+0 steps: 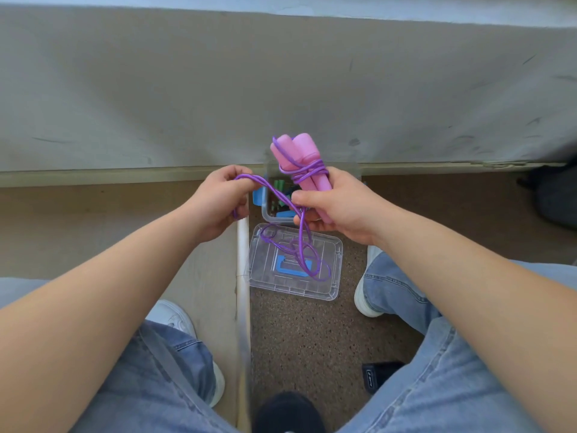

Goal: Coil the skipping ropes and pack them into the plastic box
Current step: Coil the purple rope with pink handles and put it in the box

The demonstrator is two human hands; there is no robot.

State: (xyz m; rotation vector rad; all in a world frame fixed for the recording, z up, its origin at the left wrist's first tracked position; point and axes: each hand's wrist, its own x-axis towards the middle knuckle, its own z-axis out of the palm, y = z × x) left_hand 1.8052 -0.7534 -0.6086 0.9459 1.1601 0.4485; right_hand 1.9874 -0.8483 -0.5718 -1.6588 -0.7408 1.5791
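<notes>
Head view. The right hand point(337, 207) closes its grip round the two pink cylindrical skipping-rope handles point(296, 157), held above the clear plastic box point(265, 210). The left hand point(215, 204) pinches a loop of the thin purple cord point(307, 171), of which several turns bind the handles. Good practice is to keep the strand taut and lay each turn beside the last, drawing up the slack that hangs over the clear lid point(327, 276) on the floor. The hands hide most of the box, and the green items point(278, 185) inside cannot be identified
</notes>
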